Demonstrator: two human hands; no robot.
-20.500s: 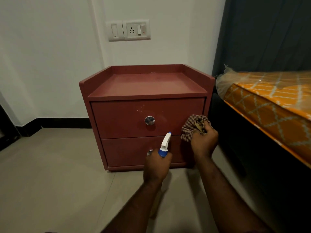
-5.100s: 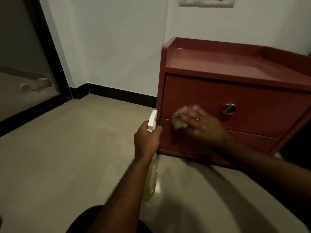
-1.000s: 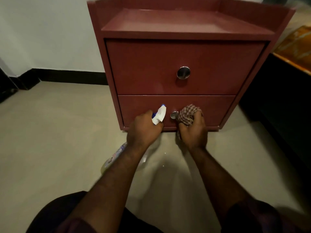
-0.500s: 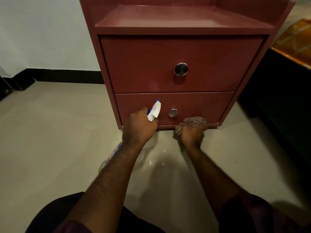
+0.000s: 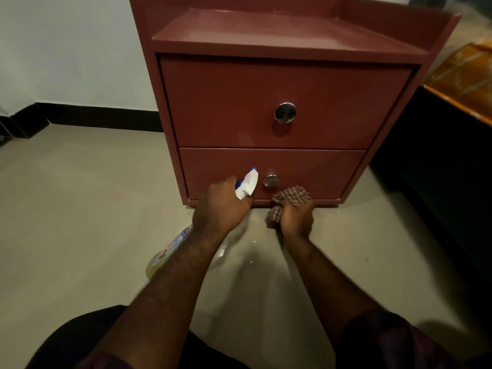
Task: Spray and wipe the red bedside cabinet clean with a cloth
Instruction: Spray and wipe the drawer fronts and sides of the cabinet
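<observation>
The red two-drawer wooden bedside cabinet [image 5: 286, 102] stands on the floor against the wall, beside the bed. Your left hand [image 5: 222, 206] has its fingers closed round the white-and-blue trigger spray bottle [image 5: 246, 183], nozzle near the lower drawer's round metal knob [image 5: 270, 180]. Your right hand [image 5: 295, 217] has its fingers clenched on the bunched checked cloth [image 5: 291, 195], which sits at the cabinet's bottom front edge, where it meets the floor. Judgement: the drawer fronts look attended to and work has reached the base; the top shelf and sides cannot be confirmed clean. Against one second ago, the cloth has dropped from beside the lower knob to the base rail; the bottle has barely shifted
</observation>
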